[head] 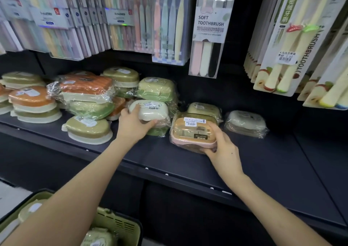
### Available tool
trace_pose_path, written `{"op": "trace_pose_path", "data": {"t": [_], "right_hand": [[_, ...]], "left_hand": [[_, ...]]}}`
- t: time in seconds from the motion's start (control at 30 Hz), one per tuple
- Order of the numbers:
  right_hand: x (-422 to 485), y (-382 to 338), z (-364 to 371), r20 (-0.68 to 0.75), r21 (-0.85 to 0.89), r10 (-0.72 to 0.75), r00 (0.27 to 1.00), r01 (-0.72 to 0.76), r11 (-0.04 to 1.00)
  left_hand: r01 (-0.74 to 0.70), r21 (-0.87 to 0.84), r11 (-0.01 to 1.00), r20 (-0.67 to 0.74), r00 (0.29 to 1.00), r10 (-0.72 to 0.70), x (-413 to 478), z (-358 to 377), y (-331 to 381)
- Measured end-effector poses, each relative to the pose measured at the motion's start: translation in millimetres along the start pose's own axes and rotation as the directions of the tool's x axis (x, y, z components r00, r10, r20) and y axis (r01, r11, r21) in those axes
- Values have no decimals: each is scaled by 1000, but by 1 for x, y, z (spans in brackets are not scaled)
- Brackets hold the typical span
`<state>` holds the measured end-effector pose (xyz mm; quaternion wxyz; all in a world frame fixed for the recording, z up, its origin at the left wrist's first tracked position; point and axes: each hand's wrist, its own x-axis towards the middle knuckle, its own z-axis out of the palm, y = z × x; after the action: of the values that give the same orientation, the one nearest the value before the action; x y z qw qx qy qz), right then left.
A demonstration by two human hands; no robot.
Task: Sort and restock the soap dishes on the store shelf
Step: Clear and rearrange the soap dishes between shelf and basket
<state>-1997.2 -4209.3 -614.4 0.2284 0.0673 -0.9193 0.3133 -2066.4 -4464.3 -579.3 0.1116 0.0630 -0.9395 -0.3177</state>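
On the dark store shelf, left hand grips a wrapped cream soap dish; right hand fingers hold a pink-based, amber-lidded soap dish.

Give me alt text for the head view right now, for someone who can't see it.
A person's left grip holds a wrapped cream soap dish atop a stack; the right grip holds a pink-based dish with an amber lid at the dark shelf. Toothbrush packs hang above.
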Motion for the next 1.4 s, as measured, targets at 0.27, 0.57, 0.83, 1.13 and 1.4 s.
{"op": "trace_pose_path", "data": {"t": [0.27, 0.57, 0.83, 1.13, 1.4], "right_hand": [[15, -1, -19, 87, -124, 108, 990, -97, 987], [53, -1, -37, 449, -217, 6, 894, 102, 971], [70, 6, -31, 491, -170, 12, 871, 82, 982], [51, -1, -33, 347, -120, 41, 937, 1, 993], [42, -21, -41, 311, -117, 49, 949, -13, 993]], "left_hand": [[-6, -7, 1000, -106, 994, 5, -19, -4, -6], [-12, -142, 990, 210, 977, 42, 9, -21, -15], [-75, -82, 994, 149, 985, 87, 6, -31, -14], [-71, -44, 997, 60, 995, 73, -37, -51, -16], [-17, -163, 986, 37, 999, 23, -65, -76, -23]]}}
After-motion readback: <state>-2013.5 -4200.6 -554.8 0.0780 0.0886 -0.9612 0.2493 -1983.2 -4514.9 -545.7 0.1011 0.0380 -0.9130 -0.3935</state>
